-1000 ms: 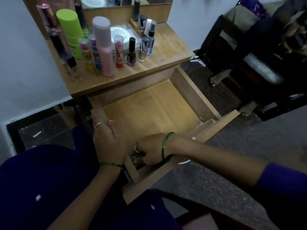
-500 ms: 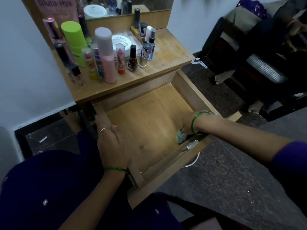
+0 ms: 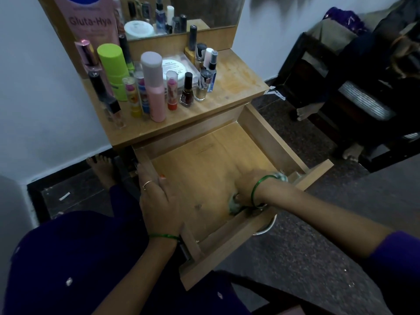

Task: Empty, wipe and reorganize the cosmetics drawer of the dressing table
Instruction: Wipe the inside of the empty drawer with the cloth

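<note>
The wooden drawer of the dressing table is pulled out, and nothing but my hand and the cloth lies on its bare floor. My right hand grips a small pale cloth and presses it on the drawer floor near the front panel. My left hand rests on the drawer's left wall, fingers lying over the rim. Several cosmetics stand on the table top: a pink bottle, a green bottle, a dark nail polish, lip balms and small sprays.
A mirror backs the table. A dark chair with a person's bare feet stands at the right on the dark speckled floor. White wall to the left. My bare foot shows beside the table.
My right hand with the cloth swept from the drawer's front left corner to the right, then back toward the front middle. The left hand stayed on the left wall.
</note>
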